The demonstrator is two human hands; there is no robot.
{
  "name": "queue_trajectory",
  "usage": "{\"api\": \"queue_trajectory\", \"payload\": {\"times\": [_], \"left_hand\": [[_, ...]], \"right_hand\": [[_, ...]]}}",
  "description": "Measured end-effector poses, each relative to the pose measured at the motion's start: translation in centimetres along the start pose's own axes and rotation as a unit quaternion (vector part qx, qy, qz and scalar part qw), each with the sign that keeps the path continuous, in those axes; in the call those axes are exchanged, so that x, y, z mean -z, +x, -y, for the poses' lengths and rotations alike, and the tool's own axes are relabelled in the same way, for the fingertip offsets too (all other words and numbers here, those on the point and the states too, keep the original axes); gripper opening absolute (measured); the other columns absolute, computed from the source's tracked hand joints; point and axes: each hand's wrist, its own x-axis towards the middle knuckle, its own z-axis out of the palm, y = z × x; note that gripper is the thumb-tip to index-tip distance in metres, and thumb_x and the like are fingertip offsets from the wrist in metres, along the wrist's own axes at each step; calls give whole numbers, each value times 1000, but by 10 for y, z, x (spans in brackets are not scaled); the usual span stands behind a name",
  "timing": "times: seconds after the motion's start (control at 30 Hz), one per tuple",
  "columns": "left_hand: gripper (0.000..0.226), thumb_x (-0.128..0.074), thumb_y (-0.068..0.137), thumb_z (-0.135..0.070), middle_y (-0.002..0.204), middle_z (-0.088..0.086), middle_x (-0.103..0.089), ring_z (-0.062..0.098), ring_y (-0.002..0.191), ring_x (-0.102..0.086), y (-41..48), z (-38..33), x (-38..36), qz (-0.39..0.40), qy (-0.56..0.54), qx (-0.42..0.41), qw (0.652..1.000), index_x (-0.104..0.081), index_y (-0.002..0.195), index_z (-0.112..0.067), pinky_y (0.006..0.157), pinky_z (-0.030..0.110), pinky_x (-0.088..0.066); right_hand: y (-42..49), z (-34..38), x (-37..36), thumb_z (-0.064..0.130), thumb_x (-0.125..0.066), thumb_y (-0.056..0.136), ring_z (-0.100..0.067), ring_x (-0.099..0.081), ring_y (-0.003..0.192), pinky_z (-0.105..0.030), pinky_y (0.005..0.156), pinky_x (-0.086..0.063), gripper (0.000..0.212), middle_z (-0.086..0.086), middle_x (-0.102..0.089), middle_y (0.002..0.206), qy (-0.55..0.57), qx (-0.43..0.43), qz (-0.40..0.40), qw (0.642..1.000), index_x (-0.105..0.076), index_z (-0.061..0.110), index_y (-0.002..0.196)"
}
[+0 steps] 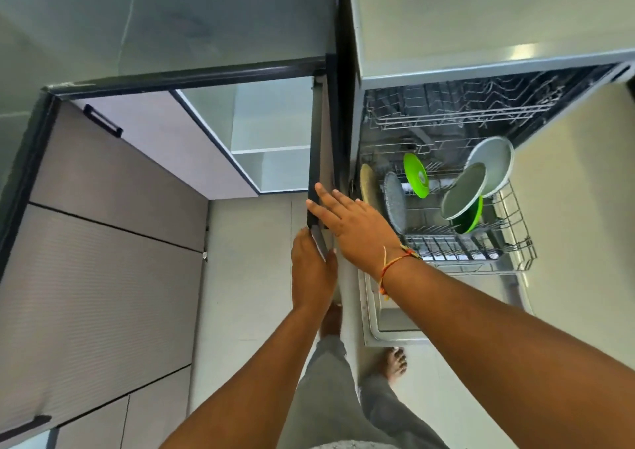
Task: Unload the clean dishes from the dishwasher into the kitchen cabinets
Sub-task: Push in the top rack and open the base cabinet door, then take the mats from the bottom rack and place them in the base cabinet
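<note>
The dishwasher stands open at the right with its lower rack (515, 223) pulled out. In the rack stand a beige plate (367, 182), a speckled grey plate (395, 204), a green plate (415, 175), a grey plate (464, 191), a large white plate (494, 165) and a green dish (470, 220). A dark-edged cabinet door (318, 173) is seen edge-on at the centre. My left hand (312, 271) grips its lower corner, thumb on one side. My right hand (350, 225) rests with straight fingers against the door's edge. Neither hand holds a dish.
The open cabinet (271, 149) shows a white shelf inside. A second lavender door (154, 146) with a black handle swings out at the left. The upper rack (446, 115) holds nothing visible. The dishwasher door (388, 318) lies down by my bare feet. A countertop runs above.
</note>
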Motion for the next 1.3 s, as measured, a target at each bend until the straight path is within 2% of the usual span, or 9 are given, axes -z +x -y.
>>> {"api": "queue_trajectory", "payload": {"times": [0.1,0.17,0.3,0.37,0.57,0.83,1.07,1.2,1.3], "left_hand": [[72,-62,94,-31,157,0,-30,21,141,-36,4,-4,-5,32,33,-22,999,-19,152,-21,110,31,-37],[77,-60,95,-32,161,-1,-21,20,146,-28,3,-1,-7,59,64,-50,995,-12,155,-23,113,31,-30],[84,-59,95,-34,164,-2,-10,17,149,-18,3,5,-8,94,137,-119,979,-4,157,-21,112,22,-16],[87,-61,94,-33,164,-1,-7,17,150,-15,2,5,-11,111,161,-146,970,-1,157,-20,113,21,-13],[90,-58,95,-35,165,3,2,20,151,-7,-8,7,-17,163,201,-194,946,6,156,-16,119,28,-12],[83,-37,102,-41,156,4,31,21,147,22,-22,13,-13,244,270,-234,902,33,142,-20,123,39,-1],[79,-39,100,-45,157,1,30,20,143,29,-31,10,-32,325,291,-282,854,10,155,-16,115,37,8],[79,-41,99,-45,161,3,22,22,149,18,-28,-3,-56,374,298,-290,829,7,155,-17,118,39,1],[78,-46,97,-44,164,3,10,24,151,6,-25,-24,-77,393,284,-263,834,-1,155,-17,119,40,-8]], "right_hand": [[-7,-9,-1,5,-58,87,-23,-12,152,-44,119,-27,96,7,11,165,-6,2,9,1000,1,36,157],[-15,-16,-3,5,-60,86,-23,-12,152,-44,118,-28,99,8,11,165,-5,-4,10,1000,3,35,157],[-30,-26,1,11,-23,87,-23,-9,153,-47,119,-27,79,8,11,165,-10,-10,5,1000,5,32,158],[-34,-32,5,9,-18,86,-23,-9,153,-47,119,-27,79,8,10,165,-17,-13,6,1000,5,31,158],[-43,-43,12,0,-28,90,-21,-8,153,-46,118,-27,82,8,6,165,-29,-37,18,999,6,31,158],[-43,-49,12,-2,-42,88,-22,-10,152,-47,118,-27,92,5,1,166,-24,-58,34,997,9,33,156],[-80,-68,-13,44,-37,102,-23,-16,151,-46,117,-31,69,0,-3,166,26,-246,49,968,-1,26,158],[-109,-86,-28,50,-40,100,-28,-21,149,-42,116,-32,71,-8,-13,165,102,-364,60,924,-15,18,158],[-128,-104,-39,47,-47,99,-31,-26,147,-42,114,-33,68,-12,-19,163,208,-438,55,873,-24,15,155]]}}
